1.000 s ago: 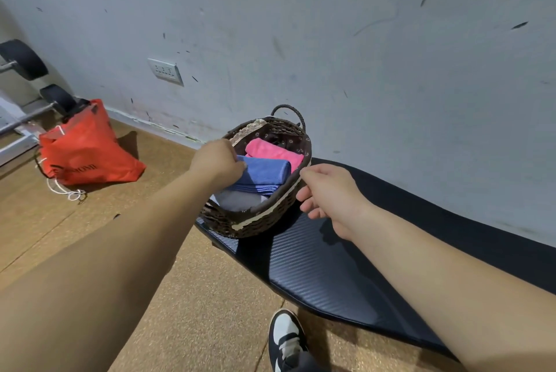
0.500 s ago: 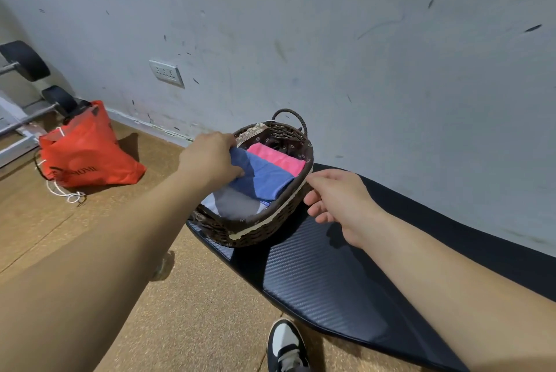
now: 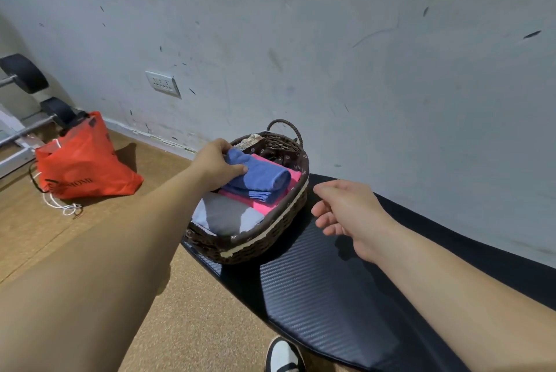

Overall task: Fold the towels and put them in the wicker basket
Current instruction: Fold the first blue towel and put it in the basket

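Note:
A dark brown wicker basket [image 3: 264, 240] with a cream band and a loop handle stands at the left end of a black padded bench [image 3: 325, 296]. Inside it lie a folded grey towel [image 3: 225, 216] at the near end and a folded pink towel [image 3: 261, 204] further back. On top of the pink one rests a folded blue towel [image 3: 264, 179], and my left hand [image 3: 215, 162] grips its left end over the basket. My right hand [image 3: 349, 212] hovers just right of the basket rim, fingers loosely curled, holding nothing.
An orange plastic bag [image 3: 82, 161] sits on the cork-coloured floor to the left, beside barbell weights [image 3: 27, 73]. A grey wall with a socket [image 3: 164, 84] rises right behind the bench. My shoe [image 3: 282, 356] shows at the bottom edge.
My left hand has shifted the blue towel further back, onto the pink one. My right hand has come off the basket rim and moved right.

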